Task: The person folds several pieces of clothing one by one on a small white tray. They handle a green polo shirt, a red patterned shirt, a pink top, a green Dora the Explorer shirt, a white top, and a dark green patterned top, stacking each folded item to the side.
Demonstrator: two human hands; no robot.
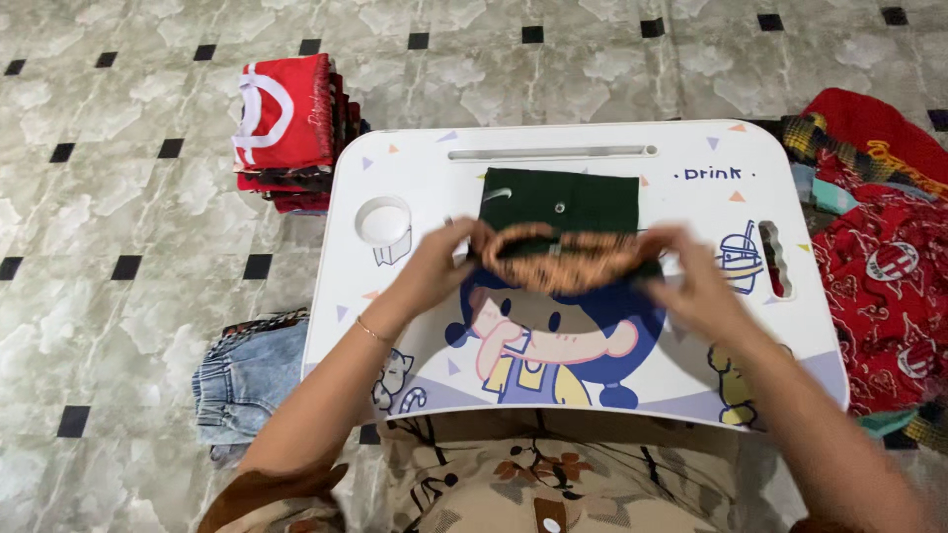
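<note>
A dark green garment lies on the white tabletop, its near edge rolled up to show a brown patterned lining. The left hand pinches that roll at its left end, the right hand at its right end. A stack of folded red clothes sits on the floor beyond the tabletop's left corner, folded jeans lie nearer on the left, and a heap of red clothes lies to the right.
</note>
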